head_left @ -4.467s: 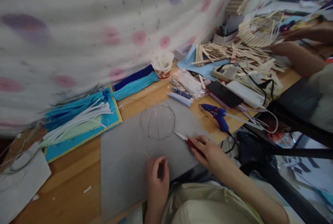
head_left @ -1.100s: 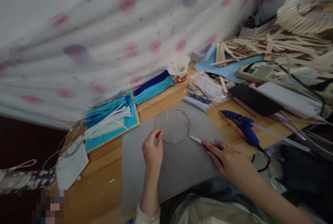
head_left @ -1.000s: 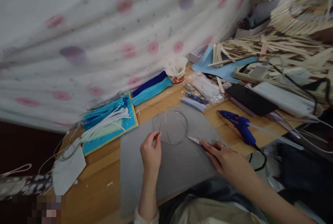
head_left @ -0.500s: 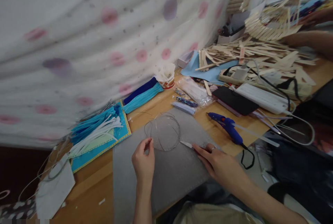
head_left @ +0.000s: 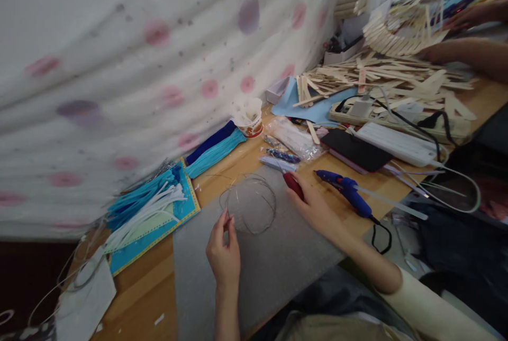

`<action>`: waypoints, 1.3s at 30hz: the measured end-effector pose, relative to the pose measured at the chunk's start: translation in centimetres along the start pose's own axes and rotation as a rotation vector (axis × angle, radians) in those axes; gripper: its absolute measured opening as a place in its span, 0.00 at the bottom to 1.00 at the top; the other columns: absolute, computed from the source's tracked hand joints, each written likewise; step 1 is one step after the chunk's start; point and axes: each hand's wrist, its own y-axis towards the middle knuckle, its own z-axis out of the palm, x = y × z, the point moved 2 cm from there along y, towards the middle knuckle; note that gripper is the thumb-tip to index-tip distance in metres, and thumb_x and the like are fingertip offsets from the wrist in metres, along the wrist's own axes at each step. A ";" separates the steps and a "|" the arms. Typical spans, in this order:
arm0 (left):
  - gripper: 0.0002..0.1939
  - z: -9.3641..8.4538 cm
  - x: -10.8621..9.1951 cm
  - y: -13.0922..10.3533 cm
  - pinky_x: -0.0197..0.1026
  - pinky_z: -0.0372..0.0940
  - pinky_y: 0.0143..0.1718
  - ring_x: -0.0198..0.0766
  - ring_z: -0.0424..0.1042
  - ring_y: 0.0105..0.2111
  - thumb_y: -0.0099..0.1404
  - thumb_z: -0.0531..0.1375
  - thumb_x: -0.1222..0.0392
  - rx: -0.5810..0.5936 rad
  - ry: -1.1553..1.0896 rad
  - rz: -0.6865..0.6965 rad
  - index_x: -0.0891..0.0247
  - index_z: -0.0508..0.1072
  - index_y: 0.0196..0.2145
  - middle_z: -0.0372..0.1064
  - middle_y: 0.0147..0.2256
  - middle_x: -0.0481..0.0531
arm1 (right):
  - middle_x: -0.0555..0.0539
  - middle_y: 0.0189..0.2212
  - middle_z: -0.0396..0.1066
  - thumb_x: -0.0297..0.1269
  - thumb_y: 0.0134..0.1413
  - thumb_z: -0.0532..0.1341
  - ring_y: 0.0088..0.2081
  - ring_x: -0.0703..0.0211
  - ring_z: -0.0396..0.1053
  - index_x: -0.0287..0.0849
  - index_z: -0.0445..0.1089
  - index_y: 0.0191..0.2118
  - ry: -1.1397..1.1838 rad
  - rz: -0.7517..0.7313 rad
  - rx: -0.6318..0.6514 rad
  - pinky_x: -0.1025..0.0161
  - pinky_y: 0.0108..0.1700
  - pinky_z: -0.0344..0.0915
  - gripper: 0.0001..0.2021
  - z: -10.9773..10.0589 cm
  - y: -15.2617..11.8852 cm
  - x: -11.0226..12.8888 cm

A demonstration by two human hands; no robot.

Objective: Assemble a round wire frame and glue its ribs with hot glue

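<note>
A loose coil of thin wire (head_left: 274,204) lies over the grey mat (head_left: 254,272). My left hand (head_left: 225,248) pinches the wire at the coil's left edge between thumb and fingertips. To the right of the coil, my right hand (head_left: 311,204) is wrapped round a tool with a red handle (head_left: 293,186). The tool's thin tip points up and left, towards a pale lilac bundle (head_left: 278,164) at the mat's far edge. The tip is too small to make out clearly.
A blue glue gun (head_left: 349,193) lies right of the mat. Pipe cleaners (head_left: 146,201) are on the left, a paper cup (head_left: 252,123) behind. Wooden sticks (head_left: 381,74), a power strip (head_left: 397,143) and another person's arm (head_left: 472,55) are at the right.
My right hand has moved up and left from the mat's right side, and the red handle now shows in it. My left hand still pinches the wire. The view has shifted slightly.
</note>
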 end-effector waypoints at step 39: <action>0.24 0.1 0.9 0.1 0.32 0.71 0.43 0.32 0.77 0.39 0.66 0.57 0.76 0.033 -0.075 0.376 0.62 0.70 0.58 0.79 0.40 0.54 | 0.45 0.40 0.79 0.32 0.57 0.62 0.42 0.56 0.76 0.43 0.78 0.43 0.074 -0.429 0.365 0.60 0.48 0.68 0.10 3.0 10.1 0.6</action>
